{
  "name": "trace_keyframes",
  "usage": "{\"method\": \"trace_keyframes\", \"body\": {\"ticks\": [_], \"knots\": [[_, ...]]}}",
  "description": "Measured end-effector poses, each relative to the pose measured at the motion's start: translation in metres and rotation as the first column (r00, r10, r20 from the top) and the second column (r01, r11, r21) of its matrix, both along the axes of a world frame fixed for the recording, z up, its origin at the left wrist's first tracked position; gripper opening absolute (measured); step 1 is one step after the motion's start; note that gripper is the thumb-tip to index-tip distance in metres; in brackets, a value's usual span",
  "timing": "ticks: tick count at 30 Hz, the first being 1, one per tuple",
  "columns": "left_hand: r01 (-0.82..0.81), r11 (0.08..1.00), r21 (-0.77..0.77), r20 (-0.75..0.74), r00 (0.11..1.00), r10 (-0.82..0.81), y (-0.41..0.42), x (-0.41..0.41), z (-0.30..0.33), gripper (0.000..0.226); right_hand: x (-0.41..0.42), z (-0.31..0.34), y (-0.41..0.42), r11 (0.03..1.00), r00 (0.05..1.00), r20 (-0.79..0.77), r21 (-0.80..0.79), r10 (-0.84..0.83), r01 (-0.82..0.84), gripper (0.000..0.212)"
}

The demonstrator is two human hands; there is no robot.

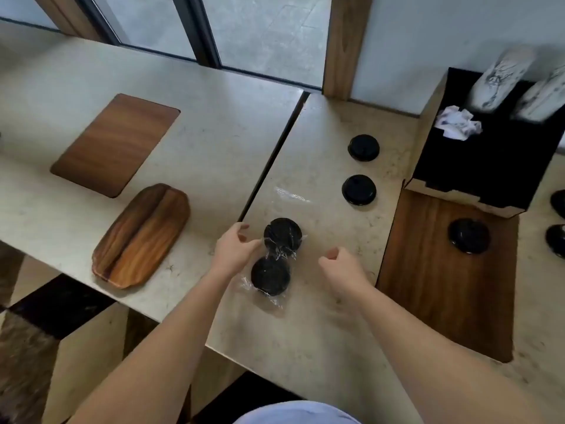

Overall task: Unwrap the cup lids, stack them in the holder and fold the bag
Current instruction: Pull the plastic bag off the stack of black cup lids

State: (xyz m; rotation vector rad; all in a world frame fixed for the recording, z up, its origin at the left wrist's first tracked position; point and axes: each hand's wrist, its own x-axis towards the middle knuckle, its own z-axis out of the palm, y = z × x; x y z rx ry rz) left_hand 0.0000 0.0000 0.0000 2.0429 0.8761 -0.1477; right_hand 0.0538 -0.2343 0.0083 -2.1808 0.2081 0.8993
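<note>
Hands apart: left hand (234, 250) loose beside wrapped lids (276, 258) mid-worktop (305, 325), right hand (341, 264) curled, empty. Loose lids (359, 189) unstacked, holder (489, 166) lidless; early stage.

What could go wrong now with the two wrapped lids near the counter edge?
1. The left hand touches the wrapped lids from one side only; the right hand holds nothing, so they may slide.
2. The loose clear wrap is hard to see on the counter and may be overlooked.
</note>
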Motion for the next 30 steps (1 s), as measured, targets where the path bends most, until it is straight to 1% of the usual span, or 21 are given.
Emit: {"method": "trace_keyframes", "body": {"ticks": [2, 4, 8, 10, 12, 15, 17, 18, 21, 22, 24, 25, 27, 29, 30], "knots": [[0.031, 0.998, -0.050, -0.018, 0.999, -0.032, 0.007, 0.020, -0.005, 0.069, 0.016, -0.004, 0.009, 0.999, 0.998, 0.029, -0.021, -0.047, 0.048, 0.040], [0.068, 0.994, -0.088, -0.032, 0.997, -0.071, 0.008, 0.038, -0.008, 0.075, 0.035, -0.003, 0.017, 0.996, 0.994, 0.068, -0.015, -0.083, 0.084, 0.048], [0.166, 0.978, -0.129, -0.047, 0.984, -0.173, 0.005, 0.062, -0.025, 0.079, 0.063, -0.006, 0.031, 0.998, 0.990, 0.137, -0.040, -0.038, 0.044, 0.066], [0.210, 0.971, -0.112, -0.050, 0.975, -0.216, 0.004, 0.068, -0.032, 0.079, 0.072, -0.010, 0.033, 0.998, 0.988, 0.156, -0.054, -0.011, 0.019, 0.076], [0.247, 0.964, -0.099, -0.033, 0.967, -0.252, 0.000, 0.071, -0.039, 0.076, 0.077, -0.014, 0.031, 0.998, 0.992, 0.127, -0.061, -0.021, 0.029, 0.083], [0.304, 0.947, -0.109, 0.018, 0.953, -0.304, -0.006, 0.069, -0.047, 0.069, 0.080, -0.018, 0.026, 0.992, 0.992, 0.009, -0.003, -0.124, 0.124, 0.089], [0.340, 0.931, -0.134, 0.055, 0.941, -0.335, -0.011, 0.066, -0.051, 0.063, 0.079, -0.016, 0.023, 0.974, 0.975, -0.071, 0.066, -0.211, 0.216, 0.085], [0.363, 0.920, -0.147, 0.064, 0.932, -0.357, -0.015, 0.065, -0.053, 0.061, 0.077, -0.015, 0.021, 0.960, 0.964, -0.103, 0.108, -0.247, 0.258, 0.078], [0.418, 0.890, -0.180, 0.093, 0.908, -0.408, -0.028, 0.060, -0.050, 0.057, 0.070, -0.012, 0.009, 0.954, 0.962, -0.098, 0.138, -0.255, 0.267, 0.049], [0.425, 0.885, -0.190, 0.103, 0.905, -0.413, -0.033, 0.058, -0.048, 0.056, 0.065, -0.012, 0.002, 0.949, 0.959, -0.093, 0.145, -0.268, 0.279, 0.044], [0.434, 0.875, -0.213, 0.101, 0.901, -0.422, -0.039, 0.053, -0.038, 0.059, 0.054, -0.010, -0.018, 0.934, 0.949, -0.086, 0.171, -0.303, 0.313, 0.041], [0.443, 0.870, -0.216, 0.080, 0.896, -0.437, -0.042, 0.049, -0.033, 0.065, 0.046, -0.009, -0.029, 0.924, 0.942, -0.081, 0.188, -0.324, 0.334, 0.040], [0.493, 0.850, -0.183, -0.010, 0.864, -0.503, -0.048, 0.037, -0.022, 0.086, 0.028, -0.007, -0.053, 0.888, 0.916, -0.081, 0.224, -0.393, 0.401, 0.034], [0.599, 0.798, -0.063, -0.117, 0.790, -0.602, -0.063, 0.019, -0.013, 0.106, 0.008, -0.009, -0.078, 0.867, 0.894, -0.074, 0.221, -0.443, 0.447, 0.027], [0.663, 0.749, 0.016, -0.168, 0.740, -0.651, -0.075, 0.009, -0.010, 0.112, -0.002, -0.011, -0.090, 0.871, 0.894, -0.062, 0.205, -0.444, 0.446, 0.026]]}}
